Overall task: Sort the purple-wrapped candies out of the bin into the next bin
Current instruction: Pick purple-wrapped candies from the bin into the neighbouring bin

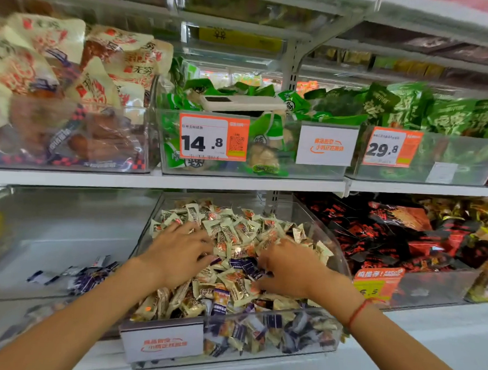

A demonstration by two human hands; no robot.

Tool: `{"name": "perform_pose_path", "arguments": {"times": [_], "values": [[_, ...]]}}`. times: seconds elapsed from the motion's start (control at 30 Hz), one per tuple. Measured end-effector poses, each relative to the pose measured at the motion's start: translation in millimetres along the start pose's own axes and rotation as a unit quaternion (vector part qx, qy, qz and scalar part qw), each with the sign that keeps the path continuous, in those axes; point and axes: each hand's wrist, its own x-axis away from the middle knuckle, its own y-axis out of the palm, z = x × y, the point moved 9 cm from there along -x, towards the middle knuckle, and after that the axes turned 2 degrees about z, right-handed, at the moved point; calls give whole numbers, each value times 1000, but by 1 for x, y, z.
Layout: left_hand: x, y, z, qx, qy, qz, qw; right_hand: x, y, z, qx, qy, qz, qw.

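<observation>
In the next bin (65, 232), at eight o'clock, lies a small heap of purple-wrapped candies (86, 278). The left hand (177, 252) and right hand (286, 269) dig into the candy bin (338, 252), fingers curled around purple candies (247, 265) between them at six o'clock
</observation>
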Motion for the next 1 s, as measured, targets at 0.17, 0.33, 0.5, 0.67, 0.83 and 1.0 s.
{"name": "perform_pose_path", "arguments": {"times": [0.17, 0.33, 0.5, 0.67, 0.83, 1.0], "values": [[12, 11, -2, 96, -15, 6, 995, -7, 21, 7, 15, 28, -49, 998], [18, 13, 1, 172, -27, 8, 985, -4, 26, -1, -47, 51, 7, 998], [16, 3, 6, 211, -32, 3, 977, 2, 15, 9, -199, 69, 34, 977], [-10, -21, 29, 99, -27, 72, 992, 10, -9, 36, -267, 115, 128, 948], [-35, 5, 40, 10, 4, -97, 995, 17, -17, 44, -263, 138, 194, 935], [-39, 1, 35, -16, -30, -111, 993, 18, -11, 43, -254, 135, 179, 941]]}}
